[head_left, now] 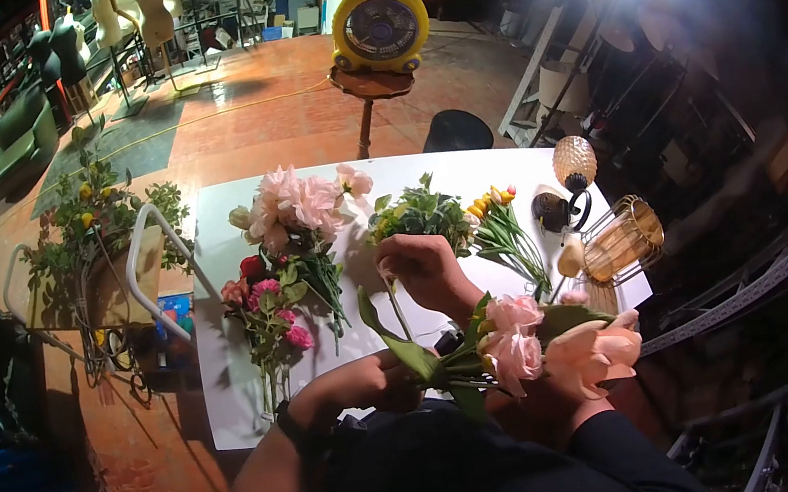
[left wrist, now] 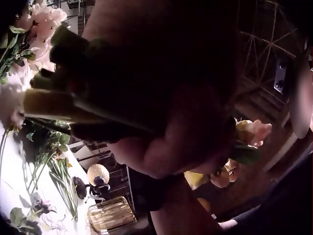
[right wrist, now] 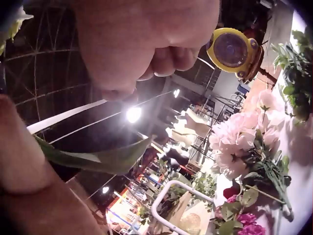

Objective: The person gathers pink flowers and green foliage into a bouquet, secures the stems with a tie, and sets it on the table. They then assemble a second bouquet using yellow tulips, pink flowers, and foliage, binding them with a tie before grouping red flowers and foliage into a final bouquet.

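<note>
My left hand [head_left: 378, 381] grips a bundle of flower stems low over the front of the table, its fingers in shadow around the green stems [left wrist: 58, 105] in the left wrist view. From that bundle, pink roses [head_left: 514, 345] and a large peach flower [head_left: 599, 356] lean to the right, across my right forearm. Long green leaves [head_left: 389, 337] stick out on the left. Above the bundle, my right hand [head_left: 425, 264] has curled fingers and pinches the upper end of a stem [head_left: 397, 308]. In the right wrist view, a green leaf [right wrist: 98, 160] lies below its fingertips.
On the white table [head_left: 207, 207] lie pale pink flowers [head_left: 298, 204], red and magenta flowers [head_left: 266, 299], greenery [head_left: 420, 212] and yellow tulips [head_left: 501, 216]. A glass-globed lamp [head_left: 574, 162] and a wire cage lantern [head_left: 623, 242] stand right. Beyond is a yellow fan [head_left: 379, 29].
</note>
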Available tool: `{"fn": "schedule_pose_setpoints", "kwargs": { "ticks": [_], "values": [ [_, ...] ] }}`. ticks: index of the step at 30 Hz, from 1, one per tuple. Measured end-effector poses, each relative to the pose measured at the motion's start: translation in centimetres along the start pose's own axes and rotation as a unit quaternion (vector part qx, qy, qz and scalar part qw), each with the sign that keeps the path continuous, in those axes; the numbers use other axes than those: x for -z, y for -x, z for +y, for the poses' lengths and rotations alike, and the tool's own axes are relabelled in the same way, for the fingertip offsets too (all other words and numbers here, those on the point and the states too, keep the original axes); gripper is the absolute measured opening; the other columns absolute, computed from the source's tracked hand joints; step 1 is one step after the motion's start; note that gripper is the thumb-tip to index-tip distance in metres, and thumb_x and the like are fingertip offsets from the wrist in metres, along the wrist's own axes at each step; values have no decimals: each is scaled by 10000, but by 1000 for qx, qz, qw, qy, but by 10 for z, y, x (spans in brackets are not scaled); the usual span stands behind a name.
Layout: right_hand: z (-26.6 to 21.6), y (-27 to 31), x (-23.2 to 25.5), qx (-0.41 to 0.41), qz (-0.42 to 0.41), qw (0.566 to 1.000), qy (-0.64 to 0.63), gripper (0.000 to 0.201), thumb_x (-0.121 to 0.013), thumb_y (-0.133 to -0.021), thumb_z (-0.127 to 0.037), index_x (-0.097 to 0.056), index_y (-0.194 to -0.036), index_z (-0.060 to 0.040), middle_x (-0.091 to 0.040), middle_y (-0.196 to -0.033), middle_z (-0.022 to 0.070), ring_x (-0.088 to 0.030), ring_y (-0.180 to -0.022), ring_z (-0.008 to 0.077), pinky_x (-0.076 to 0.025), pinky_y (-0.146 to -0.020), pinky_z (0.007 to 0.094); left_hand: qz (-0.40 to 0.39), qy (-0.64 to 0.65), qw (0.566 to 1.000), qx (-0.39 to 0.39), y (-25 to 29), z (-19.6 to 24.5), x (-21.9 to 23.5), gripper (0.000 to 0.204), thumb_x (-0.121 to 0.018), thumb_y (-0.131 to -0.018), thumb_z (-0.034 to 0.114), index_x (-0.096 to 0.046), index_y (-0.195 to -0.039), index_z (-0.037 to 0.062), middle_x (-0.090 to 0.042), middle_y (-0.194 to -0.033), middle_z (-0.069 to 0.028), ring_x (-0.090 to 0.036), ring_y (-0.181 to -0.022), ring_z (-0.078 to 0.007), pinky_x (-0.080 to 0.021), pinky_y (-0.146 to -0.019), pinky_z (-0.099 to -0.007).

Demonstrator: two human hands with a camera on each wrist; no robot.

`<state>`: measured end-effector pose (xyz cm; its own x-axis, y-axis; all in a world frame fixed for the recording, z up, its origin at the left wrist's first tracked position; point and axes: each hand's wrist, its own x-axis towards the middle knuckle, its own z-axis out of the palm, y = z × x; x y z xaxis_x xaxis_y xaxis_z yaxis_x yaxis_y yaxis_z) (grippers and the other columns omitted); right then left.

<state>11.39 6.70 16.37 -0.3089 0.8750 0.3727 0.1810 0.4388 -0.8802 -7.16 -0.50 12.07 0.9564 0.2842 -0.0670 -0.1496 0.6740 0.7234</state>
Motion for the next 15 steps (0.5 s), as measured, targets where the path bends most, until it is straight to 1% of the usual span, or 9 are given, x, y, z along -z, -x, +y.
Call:
{"fn": "schedule_pose_setpoints", "kwargs": {
  "ticks": [3,5,7,9,10,11,13,14,15],
  "values": [
    [1,-3,-1,-9,9,999,-49,125,-535,-873,115,-612,-909,23,-610,-800,21,-552,-756,78,-468,-680,238,8,-25,1000,2,-7,9,-7,392,-615,-945,329,-494,-1227,85,-452,-776,68,-409,-629,-33,-310,-535,-192],
    [1,-8,2,31,54,998,-19,133,-529,-879,105,-618,-912,11,-596,-785,5,-534,-754,66,-454,-692,226,-19,-12,1000,2,-8,17,-9,368,-591,-958,349,-498,-1204,92,-431,-760,74,-389,-621,-27,-297,-527,-198],
    [-5,-6,11,5,51,998,44,114,-539,-896,71,-626,-920,1,-594,-794,-9,-512,-745,65,-438,-694,214,-11,-67,997,-46,-13,17,-7,338,-538,-985,353,-509,-1200,94,-434,-761,72,-376,-614,-27,-286,-526,-198],
    [-1,-4,13,-28,142,989,7,98,-553,-897,58,-630,-912,-2,-588,-775,-17,-485,-724,61,-418,-702,194,29,-85,994,-60,-19,17,-6,292,-505,-1003,338,-527,-1163,95,-434,-748,65,-370,-611,-36,-287,-531,-204],
    [12,-1,18,-49,128,990,14,108,-622,-891,-49,-638,-991,-13,-605,-892,44,-522,-802,107,-442,-737,249,55,-133,985,-91,-21,20,-5,279,-496,-1008,335,-533,-1142,94,-437,-737,58,-370,-609,-41,-290,-535,-208],
    [25,4,22,-48,130,990,15,108,-622,-891,-49,-638,-991,-13,-605,-892,44,-522,-802,107,-442,-737,249,80,-181,973,-122,-23,23,-5,270,-487,-1012,333,-540,-1122,92,-440,-726,52,-370,-608,-46,-293,-539,-212],
    [44,17,24,44,161,922,350,368,-678,-877,-265,-592,-1151,-36,-602,-1066,115,-574,-952,238,-478,-818,386,86,-186,965,-166,-26,19,1,305,-446,-1022,370,-539,-1088,87,-443,-703,40,-374,-603,-54,-299,-539,-218],
    [47,30,25,-24,155,926,343,597,-690,-839,-409,-505,-1295,-71,-539,-1164,178,-515,-1067,345,-422,-919,469,169,-343,901,-206,-29,10,19,319,-422,-1028,374,-540,-1075,81,-447,-702,42,-381,-602,-57,-303,-534,-224],
    [46,43,19,-38,169,912,371,643,-700,-832,-384,-456,-1350,-92,-546,-1137,185,-522,-1059,342,-426,-920,453,248,-487,803,-237,-29,6,29,335,-398,-1033,377,-542,-1062,76,-451,-701,45,-388,-601,-59,-307,-530,-229]
  ]
}}
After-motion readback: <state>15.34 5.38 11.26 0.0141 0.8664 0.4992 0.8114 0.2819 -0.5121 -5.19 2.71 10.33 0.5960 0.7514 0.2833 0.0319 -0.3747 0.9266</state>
